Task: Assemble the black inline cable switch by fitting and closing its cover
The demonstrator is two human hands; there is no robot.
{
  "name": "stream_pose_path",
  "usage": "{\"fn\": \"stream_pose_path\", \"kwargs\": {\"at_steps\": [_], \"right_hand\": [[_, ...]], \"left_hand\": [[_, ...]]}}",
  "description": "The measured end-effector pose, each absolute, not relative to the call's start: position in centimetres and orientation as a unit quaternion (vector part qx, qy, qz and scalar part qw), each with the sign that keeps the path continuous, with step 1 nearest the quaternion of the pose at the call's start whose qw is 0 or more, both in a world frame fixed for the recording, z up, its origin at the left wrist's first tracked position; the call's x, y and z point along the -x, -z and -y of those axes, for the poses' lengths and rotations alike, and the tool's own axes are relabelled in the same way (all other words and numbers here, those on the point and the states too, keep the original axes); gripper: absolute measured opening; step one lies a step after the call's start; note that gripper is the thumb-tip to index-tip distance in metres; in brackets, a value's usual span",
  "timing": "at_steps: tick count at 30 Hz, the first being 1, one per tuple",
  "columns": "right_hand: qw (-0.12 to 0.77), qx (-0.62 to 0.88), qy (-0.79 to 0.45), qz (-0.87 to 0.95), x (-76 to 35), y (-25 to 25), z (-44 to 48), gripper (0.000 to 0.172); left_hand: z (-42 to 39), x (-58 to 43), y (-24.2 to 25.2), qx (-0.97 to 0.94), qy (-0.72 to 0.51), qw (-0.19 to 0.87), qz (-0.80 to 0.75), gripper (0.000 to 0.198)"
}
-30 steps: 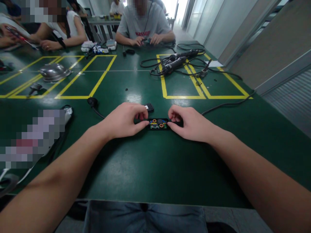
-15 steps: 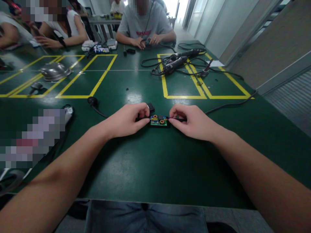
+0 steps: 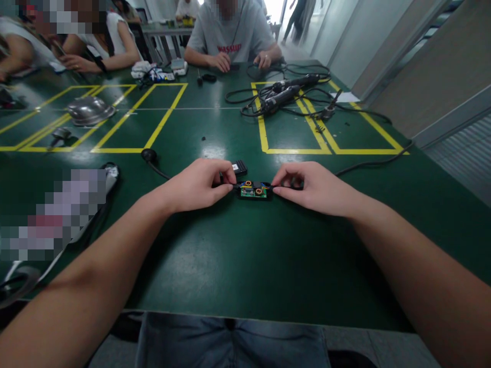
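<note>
A small green circuit board (image 3: 253, 192) with two copper-wound coils sits in a shallow black case on the table, between my hands. My left hand (image 3: 205, 185) pinches the black cable at the left end of the case. At the right end, my right hand (image 3: 309, 186) holds the other black cable between thumb and fingers. Thin coloured wires run from both ends onto the board. Behind the case lies a ribbed black cover (image 3: 240, 167), partly hidden by my left fingers. A round black plug-like end (image 3: 149, 155) lies beyond my left wrist, on the left cable.
Black electric screwdrivers (image 3: 282, 98) with looped cords lie at the back right. A metal bowl-shaped part (image 3: 90, 111) stands at the back left, and a pixelated bag-like item (image 3: 57, 214) lies at the left. Across the green table (image 3: 230, 266) sits a person in grey.
My right hand has shifted slightly right, its fingertips now at the case's right end. The cables sit closer to the case ends. Across the table, the person's hands have moved apart.
</note>
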State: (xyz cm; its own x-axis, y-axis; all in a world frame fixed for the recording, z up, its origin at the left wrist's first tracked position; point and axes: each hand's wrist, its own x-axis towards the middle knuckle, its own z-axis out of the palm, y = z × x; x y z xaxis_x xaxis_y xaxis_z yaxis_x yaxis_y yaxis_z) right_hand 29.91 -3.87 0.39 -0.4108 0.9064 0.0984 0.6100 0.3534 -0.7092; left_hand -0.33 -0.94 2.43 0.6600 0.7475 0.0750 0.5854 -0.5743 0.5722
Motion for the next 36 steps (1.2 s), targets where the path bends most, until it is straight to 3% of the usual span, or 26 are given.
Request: {"fn": "stream_pose_path", "kwargs": {"at_steps": [14, 19, 25, 32, 36], "right_hand": [[0.21, 0.473, -0.312, 0.797, -30.4, -1.0, 3.5, 0.017], [0.205, 0.472, -0.243, 0.822, -30.2, -1.1, 3.8, 0.011], [0.22, 0.479, -0.247, 0.813, -30.0, -0.7, 3.8, 0.012], [0.233, 0.478, -0.269, 0.803, -29.8, -0.4, 3.8, 0.014], [0.237, 0.476, -0.258, 0.807, -29.6, -0.1, 4.0, 0.01]], "left_hand": [[0.6, 0.3, -2.7, -0.869, -0.105, 0.255, -0.411, 0.01], [1.1, -0.5, -2.7, -0.871, -0.087, 0.183, -0.447, 0.009], [1.4, -0.2, -3.2, -0.899, -0.069, 0.121, -0.416, 0.015], [1.2, -0.6, -1.3, -0.873, -0.192, 0.078, -0.442, 0.023], [0.3, -0.5, 0.2, -0.835, -0.207, 0.099, -0.501, 0.039]]}}
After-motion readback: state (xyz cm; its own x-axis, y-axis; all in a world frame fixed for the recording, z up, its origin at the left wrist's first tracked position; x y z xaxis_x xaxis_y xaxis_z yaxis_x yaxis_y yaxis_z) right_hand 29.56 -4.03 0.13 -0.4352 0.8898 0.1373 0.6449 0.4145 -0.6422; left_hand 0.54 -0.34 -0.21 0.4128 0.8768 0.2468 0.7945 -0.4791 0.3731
